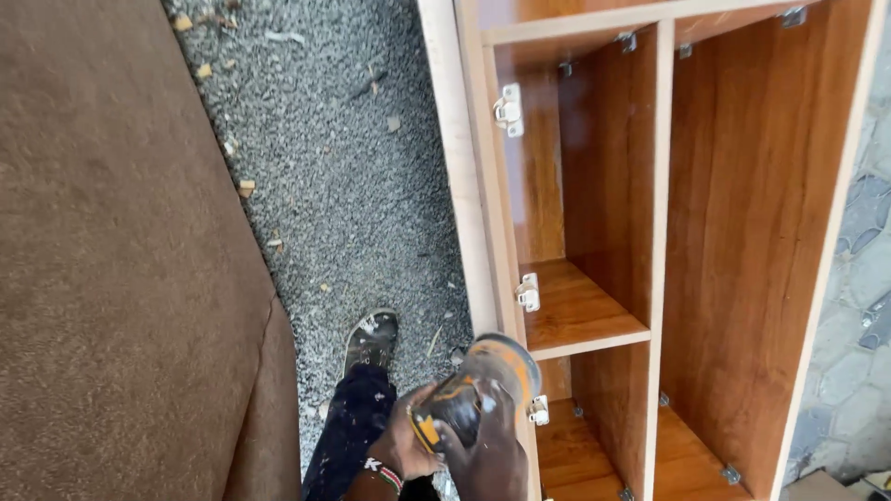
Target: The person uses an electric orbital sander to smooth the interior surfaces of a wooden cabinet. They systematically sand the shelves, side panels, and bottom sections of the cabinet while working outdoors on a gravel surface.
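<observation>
Already the wooden cabinet (650,232) stands assembled, with shelves, a divider and three pale hinges (508,109) fitted along its front edge, but no door hangs on them. Both hands, left hand (401,443) and right hand (492,455), close around an orange-and-black power tool (478,385) held against the lowest hinge (537,409). No packages, labels or signs show on the gravel floor (353,186).
</observation>
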